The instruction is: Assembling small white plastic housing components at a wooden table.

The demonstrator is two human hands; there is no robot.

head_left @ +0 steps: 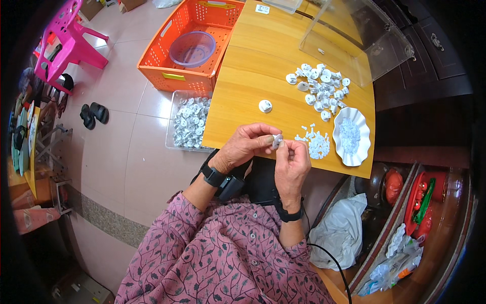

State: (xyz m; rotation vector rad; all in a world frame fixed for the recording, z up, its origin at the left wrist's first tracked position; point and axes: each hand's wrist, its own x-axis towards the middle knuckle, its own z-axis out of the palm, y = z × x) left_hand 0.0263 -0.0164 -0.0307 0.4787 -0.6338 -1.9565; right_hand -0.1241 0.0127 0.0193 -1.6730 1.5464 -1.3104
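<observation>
My left hand and my right hand meet at the near edge of a wooden table, both pinching one small white plastic part. Just right of my fingers lies a heap of tiny white pieces. Farther back is a pile of round white caps, and a single cap lies apart near the table's middle. A white scalloped dish holding small pale pieces sits at the table's right edge.
A clear tray of white parts stands on the tiled floor left of the table. Behind it is an orange crate with a purple bowl. A pink plastic chair, black sandals and a clear box are around.
</observation>
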